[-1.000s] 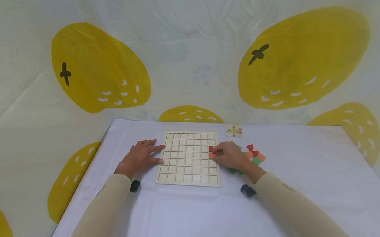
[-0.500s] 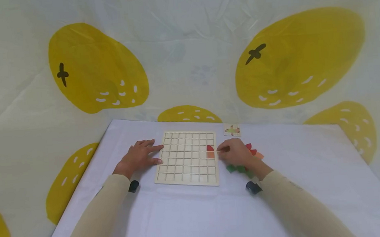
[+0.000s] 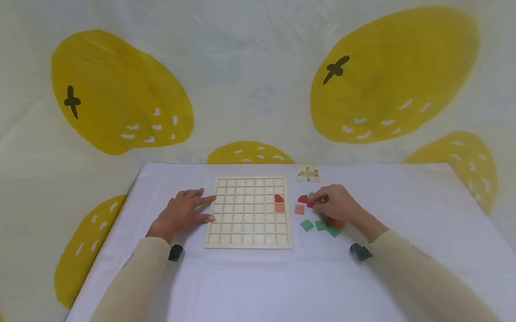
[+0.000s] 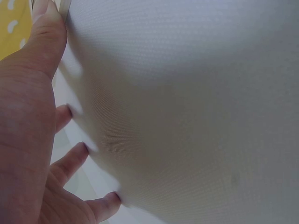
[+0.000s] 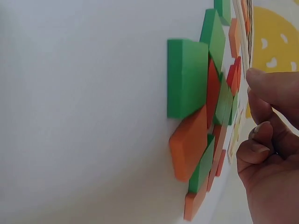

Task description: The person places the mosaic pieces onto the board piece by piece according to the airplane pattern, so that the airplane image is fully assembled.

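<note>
My left hand lies with fingers spread, index finger and thumb tips at the left edge of a wooden grid board. In the left wrist view, the thumb meets the board's edge. On the board's right side sit a red quarter-round tile and an orange square tile. My right hand is over the loose tiles, thumb and index tips right by a red tile. Its other fingers are curled in the right wrist view; I cannot tell whether the fingertips pinch a tile.
Green tiles, an orange square and another red quarter-round lie right of the board. Some overlap in a pile, with a green block nearest the right wrist camera. A pattern card lies behind them.
My right hand has left the board's right edge and moved right to the loose tiles, uncovering the red and orange tiles in the grid. The left hand stays at the board's edge.
</note>
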{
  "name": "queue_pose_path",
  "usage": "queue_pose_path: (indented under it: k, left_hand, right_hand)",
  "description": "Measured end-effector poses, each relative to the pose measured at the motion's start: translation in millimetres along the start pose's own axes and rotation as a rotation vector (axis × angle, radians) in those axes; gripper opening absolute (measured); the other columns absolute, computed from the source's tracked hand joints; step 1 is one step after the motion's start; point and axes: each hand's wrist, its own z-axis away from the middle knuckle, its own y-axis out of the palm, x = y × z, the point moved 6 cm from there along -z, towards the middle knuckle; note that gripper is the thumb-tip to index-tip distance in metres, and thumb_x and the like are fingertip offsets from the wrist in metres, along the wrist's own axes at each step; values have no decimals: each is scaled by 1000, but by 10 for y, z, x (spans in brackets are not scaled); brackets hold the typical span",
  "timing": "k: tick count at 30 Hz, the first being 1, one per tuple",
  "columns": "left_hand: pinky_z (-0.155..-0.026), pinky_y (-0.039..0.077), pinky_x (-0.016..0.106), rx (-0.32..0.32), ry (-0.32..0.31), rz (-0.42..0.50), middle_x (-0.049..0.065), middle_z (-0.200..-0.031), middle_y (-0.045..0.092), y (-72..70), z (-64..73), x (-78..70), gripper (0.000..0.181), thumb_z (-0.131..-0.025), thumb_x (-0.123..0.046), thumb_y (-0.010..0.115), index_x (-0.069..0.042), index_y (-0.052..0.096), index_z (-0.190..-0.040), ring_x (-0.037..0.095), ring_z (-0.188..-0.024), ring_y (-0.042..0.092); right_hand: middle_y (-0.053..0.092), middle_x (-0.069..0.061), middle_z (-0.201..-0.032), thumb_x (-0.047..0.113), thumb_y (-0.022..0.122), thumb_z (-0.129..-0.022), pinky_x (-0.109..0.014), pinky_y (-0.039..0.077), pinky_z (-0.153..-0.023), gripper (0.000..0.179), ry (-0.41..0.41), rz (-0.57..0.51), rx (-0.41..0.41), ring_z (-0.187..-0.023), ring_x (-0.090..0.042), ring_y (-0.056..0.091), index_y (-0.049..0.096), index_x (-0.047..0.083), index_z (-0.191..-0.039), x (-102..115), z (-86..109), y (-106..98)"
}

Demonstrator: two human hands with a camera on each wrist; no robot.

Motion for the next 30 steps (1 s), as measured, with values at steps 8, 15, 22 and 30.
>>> queue_pose_path:
  k: [8, 15, 22, 30]
  left_hand:
    - [-119, 26, 78, 12, -4, -2, 12, -171, 33, 20, -6, 28, 75, -92, -66, 66, -38, 44, -158, 49, -154, 30]
    - [-119, 27, 76, 12, -6, 1, 12, -171, 33, 43, -38, 46, 75, -91, -67, 66, -39, 43, -158, 49, -154, 30]
    - [-120, 27, 76, 10, -10, 26, 12, -171, 33, 56, -59, 69, 75, -91, -66, 67, -40, 44, -157, 50, -153, 29]
    - [-119, 27, 77, 0, 5, 17, 13, -170, 34, 43, -53, 45, 74, -92, -65, 66, -38, 45, -157, 51, -152, 30]
  right_hand:
    - [72, -11, -120, 22, 76, -96, -37, 63, -87, 27, -22, 21, -3, -106, -25, 62, 77, 12, -121, -189, 102, -102]
    - [73, -9, -113, 20, 78, -94, -35, 63, -85, 29, -30, 31, -6, -102, -25, 63, 76, 10, -122, -269, 219, -151]
    - [75, -11, -114, 15, 78, -93, -37, 63, -86, 30, -28, 25, 4, -101, -24, 64, 77, 7, -122, -299, 280, -143]
    - [71, -11, -111, 21, 81, -90, -39, 61, -87, 27, 57, 21, -13, -107, -28, 60, 78, 10, -115, -363, 400, -66]
